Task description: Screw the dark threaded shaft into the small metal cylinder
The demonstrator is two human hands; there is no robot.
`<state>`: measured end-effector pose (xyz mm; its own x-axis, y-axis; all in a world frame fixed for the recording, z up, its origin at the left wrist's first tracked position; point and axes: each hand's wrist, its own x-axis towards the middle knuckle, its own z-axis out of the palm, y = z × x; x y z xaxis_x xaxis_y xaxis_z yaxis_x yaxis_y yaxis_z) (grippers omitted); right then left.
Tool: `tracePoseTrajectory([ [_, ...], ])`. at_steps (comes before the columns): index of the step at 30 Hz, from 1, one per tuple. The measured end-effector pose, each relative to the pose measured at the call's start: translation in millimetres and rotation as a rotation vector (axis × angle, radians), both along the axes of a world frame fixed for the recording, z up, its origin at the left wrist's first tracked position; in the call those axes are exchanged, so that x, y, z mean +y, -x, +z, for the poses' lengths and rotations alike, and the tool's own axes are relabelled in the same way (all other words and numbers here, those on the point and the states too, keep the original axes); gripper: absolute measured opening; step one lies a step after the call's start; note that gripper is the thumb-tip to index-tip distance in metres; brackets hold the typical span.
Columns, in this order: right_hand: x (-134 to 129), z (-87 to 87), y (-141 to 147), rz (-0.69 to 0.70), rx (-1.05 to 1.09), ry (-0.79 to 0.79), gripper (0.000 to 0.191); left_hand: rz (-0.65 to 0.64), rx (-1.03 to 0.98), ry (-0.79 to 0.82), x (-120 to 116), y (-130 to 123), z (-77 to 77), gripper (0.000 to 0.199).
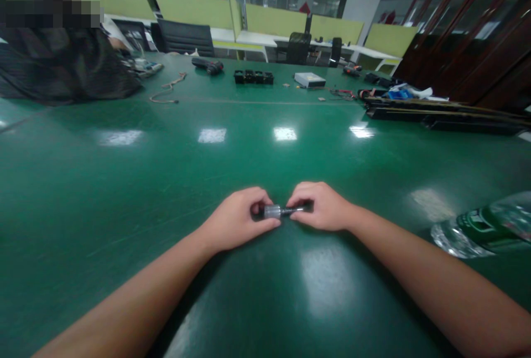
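Note:
A small silver cylinder with a thin dark shaft lies level, low over the green table or on it. My left hand is closed round the cylinder's left end, thumb below and fingers above. On the other side, my right hand pinches the thin shaft, whose shiny end shows between its thumb and fingers. Both hands are near each other, without touching. Part of the object is hidden inside the left fingers, and its exact kind is too small to tell.
A clear bottle with a green label lies on its side at the right. Dark bars, a grey box, black blocks and a power tool stand along the far side. A person in dark clothing is at the far left.

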<state>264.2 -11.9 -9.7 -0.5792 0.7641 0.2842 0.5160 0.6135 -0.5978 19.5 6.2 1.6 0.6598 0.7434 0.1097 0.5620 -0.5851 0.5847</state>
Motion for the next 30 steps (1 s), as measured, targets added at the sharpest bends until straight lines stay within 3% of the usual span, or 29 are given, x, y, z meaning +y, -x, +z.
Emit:
tracePoseTrajectory([
  [30,-4.7,1.4,9.6,0.039,-0.053,-0.095,0.01,0.017,-0.024,0.026,0.2,-0.3,1.6,0.029],
])
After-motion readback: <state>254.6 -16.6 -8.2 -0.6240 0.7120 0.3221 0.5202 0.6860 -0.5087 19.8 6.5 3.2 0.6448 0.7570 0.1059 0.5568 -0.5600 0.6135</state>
